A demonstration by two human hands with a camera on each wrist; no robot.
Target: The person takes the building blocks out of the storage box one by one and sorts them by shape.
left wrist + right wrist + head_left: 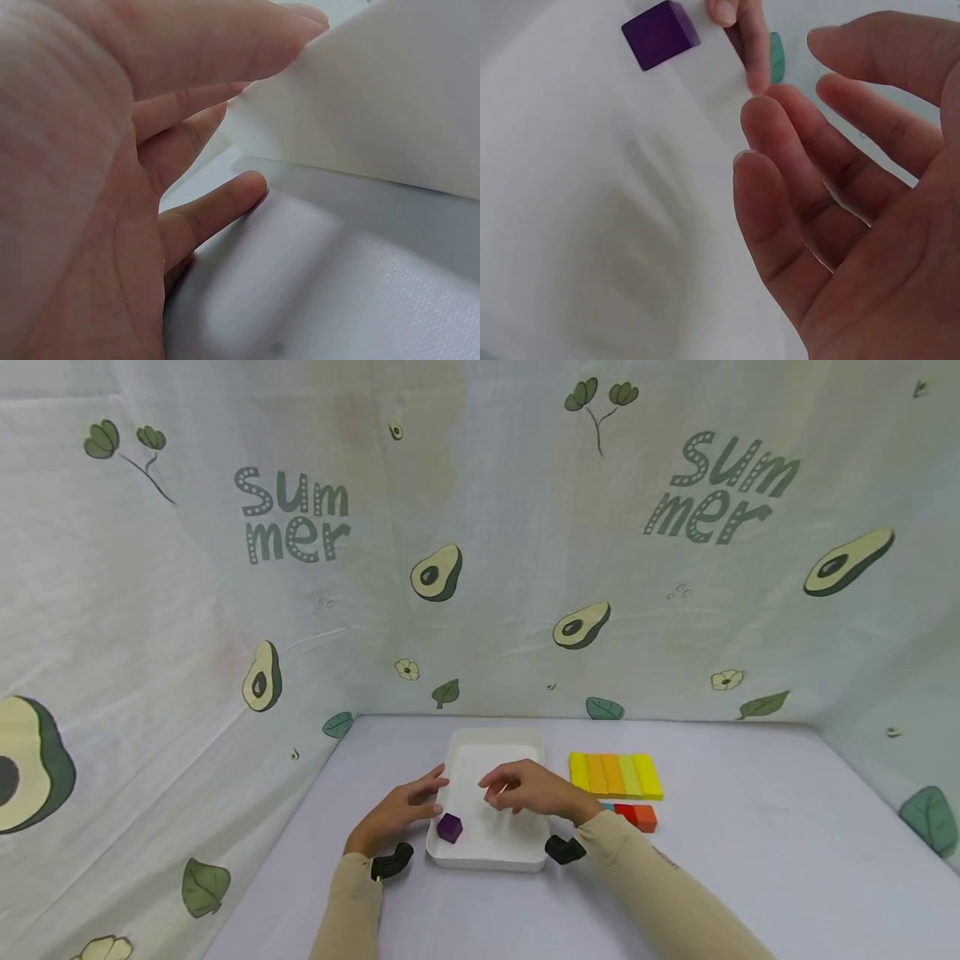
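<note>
Tray [459,857]: white, seemingly plastic; a smooth, matt to faintly satin wall is seen in the left wrist view, without visible grain.
Purple cube [450,827]: opaque, matt faces with crisp edges; painted wood or plastic, cannot be told.
Yellow-to-orange blocks [615,775]: flat, even colour, matt, no gloss noted; material not determinable.
Red and orange blocks [636,815]: same matt, uniform finish.
Tabletop [750,827]: covered by a pale lilac sheet, smooth, with a soft low sheen.
Backdrop [480,568]: printed cloth, matt, creased and wrinkled, fine weave suggested.
Sleeves [660,885]: beige knit fabric, matt, soft-looking.
Wrist mounts [392,862]: black, slightly glossy, apparently plastic.
</note>
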